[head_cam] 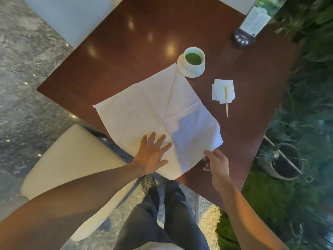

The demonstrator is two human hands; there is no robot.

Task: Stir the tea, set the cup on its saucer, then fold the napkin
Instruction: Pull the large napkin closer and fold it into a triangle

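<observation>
A large white napkin lies spread flat on the dark wooden table, creased into quarters. My left hand presses flat on its near part, fingers spread. My right hand pinches the napkin's near right edge between thumb and fingers. A white cup of green tea stands on its white saucer just beyond the napkin's far corner. A wooden stirring stick rests on a small stack of white paper squares to the right.
A tall menu stand on a dark base is at the table's far right corner. A cream chair seat is at the near left, another chair at the far left. Plants and a pot line the right side.
</observation>
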